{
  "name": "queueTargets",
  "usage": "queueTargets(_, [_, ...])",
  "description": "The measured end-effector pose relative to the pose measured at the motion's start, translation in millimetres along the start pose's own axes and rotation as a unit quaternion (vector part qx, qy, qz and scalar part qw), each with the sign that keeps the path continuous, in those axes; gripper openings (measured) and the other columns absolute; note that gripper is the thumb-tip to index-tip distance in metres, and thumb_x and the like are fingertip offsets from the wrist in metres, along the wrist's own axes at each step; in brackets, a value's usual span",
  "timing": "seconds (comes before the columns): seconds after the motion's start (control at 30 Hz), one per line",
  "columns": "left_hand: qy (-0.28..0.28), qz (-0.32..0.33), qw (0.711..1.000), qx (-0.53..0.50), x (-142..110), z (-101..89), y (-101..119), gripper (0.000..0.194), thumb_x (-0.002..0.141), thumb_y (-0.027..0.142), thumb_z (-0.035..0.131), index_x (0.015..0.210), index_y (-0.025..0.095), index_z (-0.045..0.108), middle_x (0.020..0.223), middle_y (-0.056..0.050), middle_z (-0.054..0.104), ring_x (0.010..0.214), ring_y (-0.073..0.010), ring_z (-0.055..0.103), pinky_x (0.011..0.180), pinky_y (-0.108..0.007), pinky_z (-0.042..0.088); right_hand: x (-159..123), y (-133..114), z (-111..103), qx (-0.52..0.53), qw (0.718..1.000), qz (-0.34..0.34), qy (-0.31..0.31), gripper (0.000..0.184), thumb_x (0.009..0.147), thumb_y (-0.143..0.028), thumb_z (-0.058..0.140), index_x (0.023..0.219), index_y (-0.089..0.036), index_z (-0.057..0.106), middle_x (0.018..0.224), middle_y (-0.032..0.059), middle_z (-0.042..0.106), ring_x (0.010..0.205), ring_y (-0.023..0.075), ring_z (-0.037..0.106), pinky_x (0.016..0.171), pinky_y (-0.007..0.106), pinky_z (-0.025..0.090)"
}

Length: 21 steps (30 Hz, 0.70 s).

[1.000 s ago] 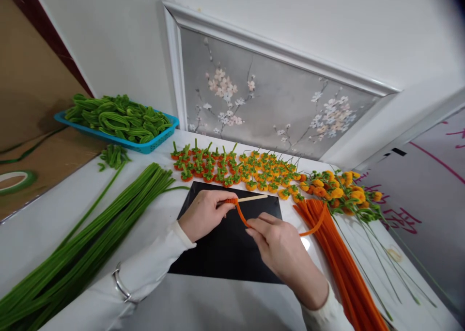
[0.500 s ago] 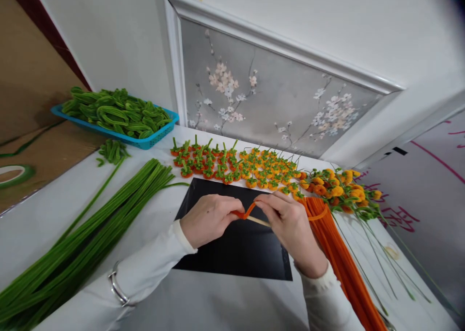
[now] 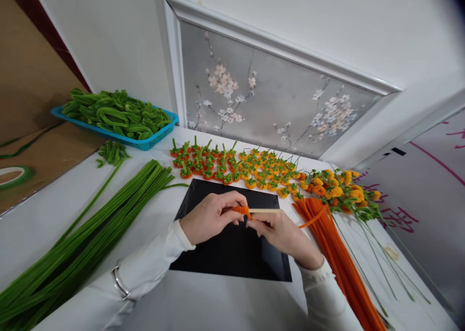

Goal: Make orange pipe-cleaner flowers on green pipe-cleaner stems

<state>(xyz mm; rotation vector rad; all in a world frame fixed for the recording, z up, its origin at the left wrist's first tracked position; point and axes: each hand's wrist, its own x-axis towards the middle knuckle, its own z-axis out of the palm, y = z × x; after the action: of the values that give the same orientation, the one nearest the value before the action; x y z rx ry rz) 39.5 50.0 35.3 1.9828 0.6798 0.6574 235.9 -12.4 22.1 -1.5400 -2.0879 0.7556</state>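
White worktop (image 3: 218, 297) in front of me, a framed blossom panel (image 3: 276, 93) on the wall behind it, and a black mat (image 3: 232, 256) lying flat under my hands. My left hand (image 3: 212, 218) is closed, thumb and fingers pinching the pale stick (image 3: 267, 210) and the fuzzy orange coil (image 3: 240, 210) wrapped around it, above the mat. My right hand (image 3: 281, 231) is closed too, fingers pinching the orange strand (image 3: 311, 220) right beside the coil; its tail comes out past that hand and lies over the orange bundle (image 3: 345, 260). Half a second ago my right hand was higher, covering the stick's far end, with the strand bent up between my hands; now it has dropped lower and nearer the coil, and the stick lies nearly level, its end showing above my right fingers. A second ago a longer stretch of strand slanted down between them. The green stems (image 3: 109, 239) on my left, the blue basket (image 3: 150, 142) and the rows of little orange pieces (image 3: 209, 173) beyond the mat are where they were.
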Motion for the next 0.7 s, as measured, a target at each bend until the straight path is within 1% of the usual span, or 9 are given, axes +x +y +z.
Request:
queueTargets(0.1, [0.050, 0.000, 0.998, 0.041, 1, -0.8, -5, 0.029, 0.083, 0.011, 0.051, 0.108, 0.018, 0.064, 0.077, 0.000, 0.073, 0.062, -0.0112, 0.067, 0.063, -0.020, 0.051, -5, -8, 0, -0.078, 0.997, -0.003, -0.005, 0.034, 0.093, -0.030, 0.045, 0.062, -0.019, 0.055, 0.053, -0.0046, 0.047, 0.049, 0.0089, 0.040, 0.050, 0.023, 0.026])
queueTargets(0.17, [0.065, 0.013, 0.995, 0.070, 2, -1.3, -8, 0.029, 0.083, 0.011, 0.050, 0.106, 0.019, 0.068, 0.081, -0.001, 0.074, 0.061, -0.0113, 0.067, 0.062, -0.020, 0.051, -9, -16, -1, -0.113, 0.993, -0.013, -0.004, 0.033, 0.093, -0.028, 0.044, 0.064, -0.019, 0.055, 0.055, -0.0033, 0.051, 0.051, 0.0102, 0.045, 0.052, 0.024, 0.027])
queueTargets(0.27, [0.068, 0.028, 0.991, 0.108, 3, -2.0, -13, 0.028, 0.084, 0.010, 0.050, 0.100, 0.020, 0.070, 0.084, 0.000, 0.074, 0.063, -0.0114, 0.067, 0.063, -0.020, 0.051, -16, -28, -3, -0.149, 0.989, -0.020, 0.006, 0.030, 0.094, -0.024, 0.043, 0.068, -0.020, 0.056, 0.062, -0.0008, 0.058, 0.058, 0.0128, 0.054, 0.055, 0.025, 0.031])
queueTargets(0.4, [0.046, 0.038, 0.983, 0.174, 1, -2.9, -17, 0.027, 0.083, 0.010, 0.052, 0.099, 0.022, 0.070, 0.086, 0.000, 0.073, 0.071, -0.0137, 0.067, 0.069, -0.021, 0.048, -20, -40, -7, -0.182, 0.982, -0.017, 0.040, 0.025, 0.094, -0.022, 0.043, 0.078, -0.020, 0.062, 0.071, 0.0020, 0.063, 0.064, 0.0154, 0.060, 0.055, 0.025, 0.033])
queueTargets(0.47, [0.019, 0.054, 0.978, 0.200, 1, -3.3, -16, 0.027, 0.083, 0.010, 0.053, 0.099, 0.023, 0.070, 0.089, 0.000, 0.073, 0.079, -0.0155, 0.067, 0.072, -0.022, 0.046, -19, -41, -10, -0.183, 0.980, -0.025, 0.069, 0.024, 0.094, -0.022, 0.042, 0.086, -0.021, 0.065, 0.074, 0.0028, 0.065, 0.064, 0.0151, 0.060, 0.055, 0.024, 0.035])
queueTargets(0.57, [-0.023, 0.071, 0.974, 0.213, 0, -3.4, -14, 0.024, 0.084, 0.012, 0.053, 0.097, 0.023, 0.070, 0.091, -0.001, 0.073, 0.083, -0.0160, 0.066, 0.073, -0.022, 0.045, -15, -38, -13, -0.171, 0.978, -0.035, 0.113, 0.027, 0.096, -0.025, 0.041, 0.092, -0.022, 0.067, 0.077, 0.0028, 0.065, 0.065, 0.0136, 0.061, 0.060, 0.023, 0.040])
queueTargets(0.7, [-0.041, 0.078, 0.977, 0.193, 0, -0.9, -11, 0.022, 0.083, 0.010, 0.051, 0.093, 0.018, 0.069, 0.089, -0.003, 0.072, 0.080, -0.0154, 0.066, 0.072, -0.022, 0.045, -7, -28, -15, -0.132, 0.976, -0.030, 0.168, 0.022, 0.093, -0.027, 0.047, 0.089, -0.023, 0.069, 0.082, 0.0027, 0.067, 0.071, 0.0143, 0.063, 0.067, 0.023, 0.044])
